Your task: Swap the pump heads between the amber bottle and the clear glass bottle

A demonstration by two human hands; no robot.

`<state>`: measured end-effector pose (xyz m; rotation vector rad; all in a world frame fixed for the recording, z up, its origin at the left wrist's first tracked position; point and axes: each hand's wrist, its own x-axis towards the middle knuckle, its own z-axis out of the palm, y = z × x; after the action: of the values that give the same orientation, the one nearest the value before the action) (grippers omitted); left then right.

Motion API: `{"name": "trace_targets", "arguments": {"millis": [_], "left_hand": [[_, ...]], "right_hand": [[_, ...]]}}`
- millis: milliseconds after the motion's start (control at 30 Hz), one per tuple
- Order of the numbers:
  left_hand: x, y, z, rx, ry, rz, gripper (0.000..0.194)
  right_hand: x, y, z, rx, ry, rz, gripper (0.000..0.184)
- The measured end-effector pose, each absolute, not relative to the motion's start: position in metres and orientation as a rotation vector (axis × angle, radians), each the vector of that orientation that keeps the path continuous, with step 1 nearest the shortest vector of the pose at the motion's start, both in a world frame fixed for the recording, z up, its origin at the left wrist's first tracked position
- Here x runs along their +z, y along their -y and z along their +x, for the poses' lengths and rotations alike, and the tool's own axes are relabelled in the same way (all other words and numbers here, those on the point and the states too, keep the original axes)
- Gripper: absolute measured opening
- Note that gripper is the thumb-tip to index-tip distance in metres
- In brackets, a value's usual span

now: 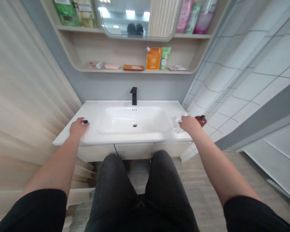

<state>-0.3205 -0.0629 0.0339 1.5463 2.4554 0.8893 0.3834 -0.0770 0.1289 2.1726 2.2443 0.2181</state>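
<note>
My left hand (78,127) rests on the left part of the white basin counter (91,135), its fingertips pinching a small black object (85,121). My right hand (188,125) sits at the counter's right end, gripping a crumpled white cloth or tissue (181,118). Below that wad lies something clear, possibly a plastic or glass item (177,128), too blurred to name. Just past my right hand stands a dark red bottle (201,120), partly hidden by the hand and apart from it. The white sink bowl (135,120) lies between my hands.
A matte black faucet (133,96) rises behind the bowl. Above it, a wooden wall shelf (135,71) holds tubes, a soap bar and small items, below a mirror (135,19) and more bottles. Tiled wall stands to the right, a beige curtain to the left.
</note>
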Motion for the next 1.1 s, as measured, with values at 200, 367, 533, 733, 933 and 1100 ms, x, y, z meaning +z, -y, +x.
{"name": "trace_targets", "arguments": {"millis": [200, 367, 533, 733, 933, 1100], "left_hand": [[0.029, 0.047, -0.331, 0.857, -2.436, 1.650, 0.056], [0.028, 0.045, -0.332, 0.894, -2.387, 1.616, 0.067], [0.041, 0.058, -0.318, 1.151, -2.310, 1.504, 0.068], [0.058, 0.139, -0.204, 1.382, -1.559, 1.737, 0.051], [0.029, 0.246, -0.039, 0.975, -0.925, 1.723, 0.120], [0.021, 0.251, -0.004, 1.143, -1.043, 1.590, 0.122]], "right_hand": [[0.134, 0.094, 0.368, 0.281, -2.184, 2.110, 0.039], [0.151, 0.121, 0.333, 0.256, -2.381, 2.068, 0.032], [0.170, 0.151, 0.291, 0.051, -2.721, 1.928, 0.025], [0.175, 0.197, 0.243, -0.215, -3.011, 1.626, 0.015], [0.170, 0.227, 0.206, -0.505, -3.123, 1.261, 0.009], [0.148, 0.235, 0.204, -0.851, -3.275, 1.379, 0.022]]}}
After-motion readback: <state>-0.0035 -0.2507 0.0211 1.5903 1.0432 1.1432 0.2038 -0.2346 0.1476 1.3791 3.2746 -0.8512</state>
